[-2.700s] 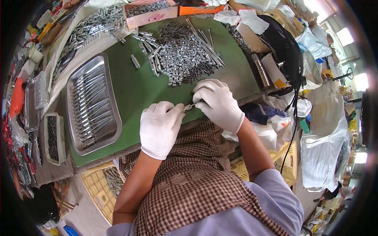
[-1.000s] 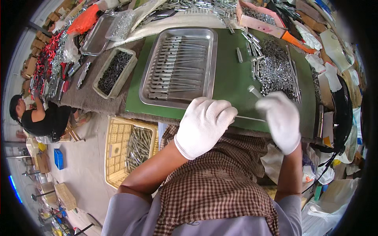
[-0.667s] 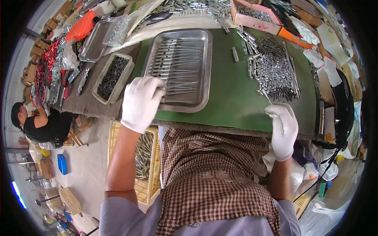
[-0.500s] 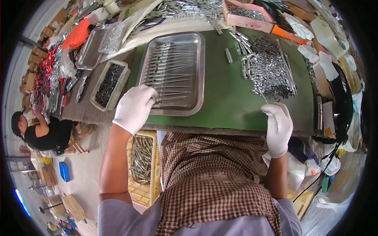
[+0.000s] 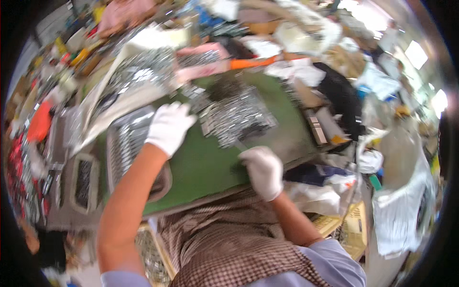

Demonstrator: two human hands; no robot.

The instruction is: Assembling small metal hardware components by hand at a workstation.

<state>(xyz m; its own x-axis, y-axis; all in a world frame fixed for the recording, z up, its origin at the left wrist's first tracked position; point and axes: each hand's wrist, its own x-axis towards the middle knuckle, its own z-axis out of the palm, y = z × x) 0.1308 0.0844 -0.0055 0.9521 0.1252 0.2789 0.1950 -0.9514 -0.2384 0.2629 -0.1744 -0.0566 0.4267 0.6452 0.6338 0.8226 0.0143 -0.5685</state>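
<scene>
My left hand [image 5: 169,126], in a white glove, is over the right side of a steel tray [image 5: 168,184], its fingers bent toward a cluster of small metal parts [image 5: 196,97]. Motion blur hides whether it holds anything. Slender metal pieces [image 5: 125,148] lie in rows in the tray, partly covered by my left arm. My gloved right hand [image 5: 264,172] is closed, pinching a thin metal tool [image 5: 241,145] whose exact kind is unclear. The tool points at a pile of small shiny metal parts [image 5: 239,117] on the green mat [image 5: 205,167].
A pink box [image 5: 201,71] of metal parts stands at the back. On the left are a narrow bin [image 5: 93,191] of dark parts and an orange bag [image 5: 39,122]. Yellow crates [image 5: 355,225] stand below the table. Another person [image 5: 125,16] is at the far left.
The view has swung right and blurred. My left hand has moved from the tray's near left corner to its right side, toward the small parts. My right hand still pinches the thin tool.
</scene>
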